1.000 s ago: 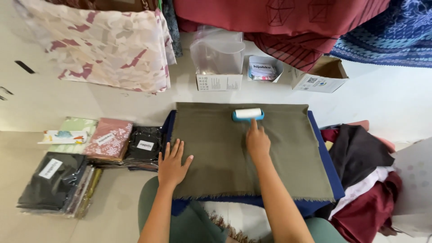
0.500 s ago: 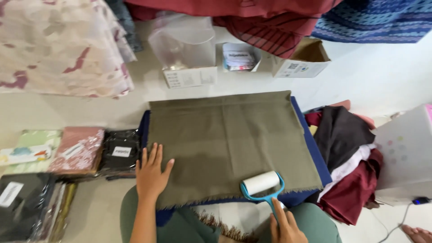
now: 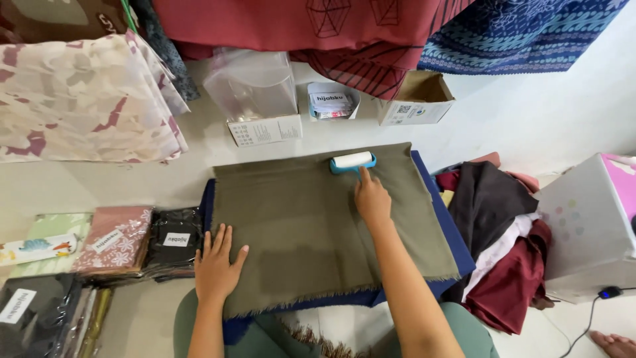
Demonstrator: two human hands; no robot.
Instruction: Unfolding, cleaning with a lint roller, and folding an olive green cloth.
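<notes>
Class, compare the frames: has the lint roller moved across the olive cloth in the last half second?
Yes. The lint roller has gone from the cloth's frayed near edge to its far edge, pushed by the right hand.

Her left hand [image 3: 217,265] lies flat, fingers spread, toward seven o'clock; her right hand [image 3: 372,197] reaches out toward twelve, arm straight, fingers curled.

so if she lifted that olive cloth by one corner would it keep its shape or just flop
Probably flop: the olive cloth lies thin and flat over the blue board, its frayed near edge draping off. It likely slides easily too, since the left hand pins it while the right hand works the lint roller.
</notes>
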